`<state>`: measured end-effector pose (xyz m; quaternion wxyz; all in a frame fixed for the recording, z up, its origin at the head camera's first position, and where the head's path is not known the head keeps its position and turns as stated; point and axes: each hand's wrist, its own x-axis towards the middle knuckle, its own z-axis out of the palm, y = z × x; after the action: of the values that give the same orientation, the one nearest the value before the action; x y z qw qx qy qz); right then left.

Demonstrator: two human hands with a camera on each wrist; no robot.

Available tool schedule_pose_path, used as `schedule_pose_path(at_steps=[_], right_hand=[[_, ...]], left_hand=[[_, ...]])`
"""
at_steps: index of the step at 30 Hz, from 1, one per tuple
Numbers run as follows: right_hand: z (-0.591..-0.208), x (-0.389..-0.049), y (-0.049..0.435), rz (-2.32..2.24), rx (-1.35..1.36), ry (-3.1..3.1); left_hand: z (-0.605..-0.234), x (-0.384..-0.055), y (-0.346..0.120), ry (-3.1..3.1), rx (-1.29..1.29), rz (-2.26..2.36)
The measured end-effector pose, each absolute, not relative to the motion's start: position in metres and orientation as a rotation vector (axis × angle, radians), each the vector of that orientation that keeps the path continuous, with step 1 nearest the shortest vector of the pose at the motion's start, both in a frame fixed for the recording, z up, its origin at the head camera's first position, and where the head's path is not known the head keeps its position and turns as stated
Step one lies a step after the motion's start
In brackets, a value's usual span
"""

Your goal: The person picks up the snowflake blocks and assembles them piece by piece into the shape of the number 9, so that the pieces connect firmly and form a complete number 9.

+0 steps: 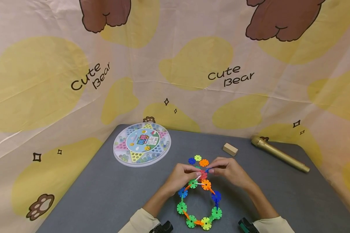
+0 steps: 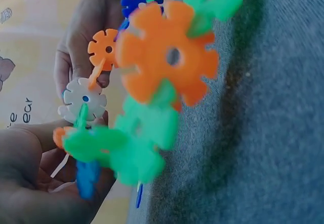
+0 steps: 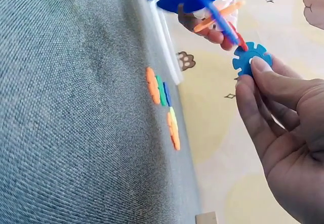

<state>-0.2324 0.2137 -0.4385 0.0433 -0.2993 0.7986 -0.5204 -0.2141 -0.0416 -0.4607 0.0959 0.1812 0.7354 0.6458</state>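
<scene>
A ring of notched plastic snowflake discs (image 1: 182,208) in green, blue, orange and yellow hangs below both hands. My left hand (image 1: 177,178) grips the top of the ring, by a red disc (image 1: 203,175) and a white disc (image 2: 85,100). My right hand (image 1: 230,170) pinches a blue disc (image 3: 248,58) between thumb and fingers. This blue disc touches the red disc's edge; how deep the notches sit together cannot be told. Blurred orange and green discs (image 2: 172,57) of the ring fill the front of the left wrist view.
Several loose discs (image 1: 204,162) lie on the grey table (image 1: 99,187) just beyond the hands. A round, clear-lidded game board with marbles (image 1: 125,142) is at the back left. Toward the back right are a wooden block (image 1: 230,149) and a gold microphone (image 1: 279,154). Printed cloth (image 1: 186,106) hangs behind.
</scene>
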Motion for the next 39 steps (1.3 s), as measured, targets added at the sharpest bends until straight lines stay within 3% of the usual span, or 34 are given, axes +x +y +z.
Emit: schedule_pose_path(at_steps=[23,34,39], right_hand=[[-0.4427,-0.2341,0.2177,-1.569,-0.872,2.504],[-0.4417,-0.2346,0.2180,-1.581,-1.061,2.466],[-0.4412,-0.2330,0.2167,-1.576,-0.955,2.463]], left_hand=[[-0.4582,-0.2117,-0.0396,2.074,0.512,1.971],[-0.4576,-0.2100,-0.0378,2.113,0.554,1.934],[-0.4570,-0.2112,-0.0370,1.967,0.570,1.993]])
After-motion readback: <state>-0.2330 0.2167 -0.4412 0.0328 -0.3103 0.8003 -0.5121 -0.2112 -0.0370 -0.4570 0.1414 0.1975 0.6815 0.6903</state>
